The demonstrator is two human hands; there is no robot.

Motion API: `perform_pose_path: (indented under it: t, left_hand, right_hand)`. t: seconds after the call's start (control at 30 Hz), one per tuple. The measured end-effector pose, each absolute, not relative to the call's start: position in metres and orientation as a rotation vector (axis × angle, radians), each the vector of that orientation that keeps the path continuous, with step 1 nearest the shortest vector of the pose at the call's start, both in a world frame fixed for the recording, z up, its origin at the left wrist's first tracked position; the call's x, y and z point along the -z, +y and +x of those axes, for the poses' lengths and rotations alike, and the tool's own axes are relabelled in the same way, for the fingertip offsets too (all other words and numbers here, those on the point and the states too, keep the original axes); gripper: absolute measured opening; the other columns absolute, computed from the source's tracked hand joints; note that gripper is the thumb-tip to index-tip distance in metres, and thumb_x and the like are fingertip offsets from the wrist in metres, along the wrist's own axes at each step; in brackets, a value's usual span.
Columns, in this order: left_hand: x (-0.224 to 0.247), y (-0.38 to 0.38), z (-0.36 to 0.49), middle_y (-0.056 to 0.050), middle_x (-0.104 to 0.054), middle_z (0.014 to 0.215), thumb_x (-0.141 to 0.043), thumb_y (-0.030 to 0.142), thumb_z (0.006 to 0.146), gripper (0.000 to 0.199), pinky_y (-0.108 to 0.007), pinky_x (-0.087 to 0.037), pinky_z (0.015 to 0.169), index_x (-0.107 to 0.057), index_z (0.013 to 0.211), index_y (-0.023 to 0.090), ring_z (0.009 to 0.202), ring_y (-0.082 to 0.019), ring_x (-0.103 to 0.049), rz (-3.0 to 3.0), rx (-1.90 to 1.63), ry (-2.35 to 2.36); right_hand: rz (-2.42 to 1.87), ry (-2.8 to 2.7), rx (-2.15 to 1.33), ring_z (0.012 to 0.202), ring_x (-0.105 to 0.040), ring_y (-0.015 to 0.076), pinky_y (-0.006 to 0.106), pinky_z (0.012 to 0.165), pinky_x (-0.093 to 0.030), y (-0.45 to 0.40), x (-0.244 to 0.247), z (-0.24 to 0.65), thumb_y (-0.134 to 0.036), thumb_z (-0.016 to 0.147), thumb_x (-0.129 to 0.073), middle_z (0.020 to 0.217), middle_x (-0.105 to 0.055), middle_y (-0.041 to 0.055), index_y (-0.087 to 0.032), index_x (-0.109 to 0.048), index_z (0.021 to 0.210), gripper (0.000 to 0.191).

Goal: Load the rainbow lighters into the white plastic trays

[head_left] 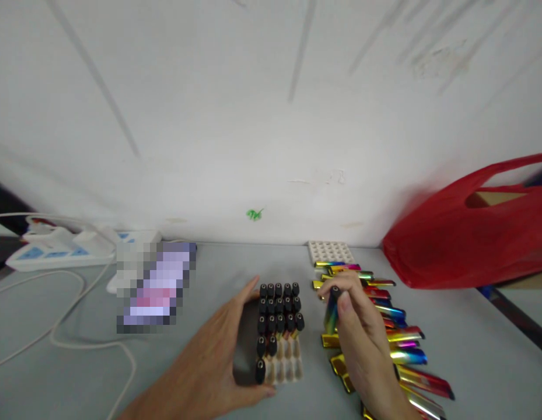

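The right hand is closed to a narrow pinch on an upright lighter with a black top and a shiny blue-green body, above the right part of the table. The left hand is spread wide and holds the pale molded tray between its digits, one at the far left corner, another along the near edge. The tray sits near the middle of the table; black-topped lighters stand upright in it, five in each of the three far rows, two in the next and one at the near left corner. Around and beneath the right hand, loose metallic lighters in gold, red, blue and silver lie in a rough column. Beyond them a second pale tray, its pockets bare, lies close to the wall. A red bag stands at the far right. On the left of the gray table are a pixelated phone, a white power strip and looping white cables. The white wall bears gray streaks and a small green mark.
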State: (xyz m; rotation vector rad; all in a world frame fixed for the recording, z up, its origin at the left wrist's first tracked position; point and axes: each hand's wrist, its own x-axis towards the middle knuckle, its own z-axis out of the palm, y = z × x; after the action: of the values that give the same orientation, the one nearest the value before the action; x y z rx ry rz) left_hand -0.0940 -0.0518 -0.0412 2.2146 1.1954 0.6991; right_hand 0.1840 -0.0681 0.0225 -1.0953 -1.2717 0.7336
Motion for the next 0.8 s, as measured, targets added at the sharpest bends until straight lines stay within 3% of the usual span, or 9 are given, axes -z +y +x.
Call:
perform_pose_path:
  t: [0.13,0.3,0.4,0.53,0.67,0.8]
  left_hand:
    - [0.043,-0.052,-0.094,-0.013,-0.042,0.193,-0.115,0.037,0.067,0.169,-0.079,-0.047,0.136,0.001,0.189,0.050,0.170,-0.055,-0.052,2.225,-0.704,1.188]
    - [0.050,-0.053,-0.096,-0.013,-0.040,0.194,-0.114,0.035,0.067,0.168,-0.079,-0.047,0.137,0.000,0.190,0.050,0.170,-0.056,-0.050,2.230,-0.726,1.177]
    - [0.053,-0.052,-0.096,-0.014,-0.040,0.193,-0.114,0.037,0.067,0.166,-0.080,-0.047,0.137,-0.002,0.190,0.049,0.169,-0.057,-0.051,2.233,-0.755,1.170]
    - [0.052,-0.051,-0.095,-0.016,-0.039,0.193,-0.111,0.045,0.075,0.158,-0.079,-0.049,0.136,-0.002,0.191,0.046,0.169,-0.055,-0.052,2.233,-0.738,1.155]
    - [0.049,-0.051,-0.096,-0.019,-0.038,0.193,-0.110,0.040,0.078,0.156,-0.080,-0.048,0.136,-0.001,0.190,0.045,0.171,-0.053,-0.050,2.244,-0.726,1.138]
    - [0.048,-0.051,-0.096,-0.018,-0.036,0.194,-0.111,0.038,0.075,0.160,-0.082,-0.045,0.137,-0.001,0.190,0.046,0.171,-0.055,-0.048,2.235,-0.713,1.140]
  right_hand:
    - [-1.072,-1.418,-0.719,0.085,-0.068,0.0211,0.030,0.076,-0.053,-0.076,-0.024,0.189,-0.055,0.121,-0.063,0.095,-0.074,0.0011,-0.033,-0.086,0.110,0.033]
    - [-1.017,-1.731,-0.551,0.080,-0.072,0.0202,0.031,0.071,-0.055,-0.085,-0.021,0.188,-0.035,0.116,-0.072,0.093,-0.077,0.0008,-0.032,-0.084,0.126,0.016]
    - [-0.921,-1.893,-0.364,0.068,-0.070,0.0163,0.028,0.063,-0.053,-0.083,-0.023,0.183,-0.025,0.109,-0.076,0.082,-0.074,-0.0032,-0.030,-0.081,0.129,0.021]
    - [-0.860,-1.967,-0.183,0.070,-0.078,0.0166,0.029,0.065,-0.059,-0.079,-0.020,0.174,-0.026,0.110,-0.073,0.087,-0.083,-0.0019,-0.027,-0.077,0.125,0.016]
    - [-0.860,-2.010,-0.172,0.075,-0.085,0.0188,0.031,0.065,-0.062,-0.078,-0.015,0.172,-0.033,0.113,-0.073,0.098,-0.091,0.0018,-0.027,-0.077,0.126,0.015]
    - [-0.913,-2.009,-0.272,0.072,-0.084,0.0198,0.033,0.068,-0.064,-0.079,-0.014,0.177,-0.037,0.113,-0.076,0.091,-0.090,-0.0011,-0.031,-0.077,0.130,0.018]
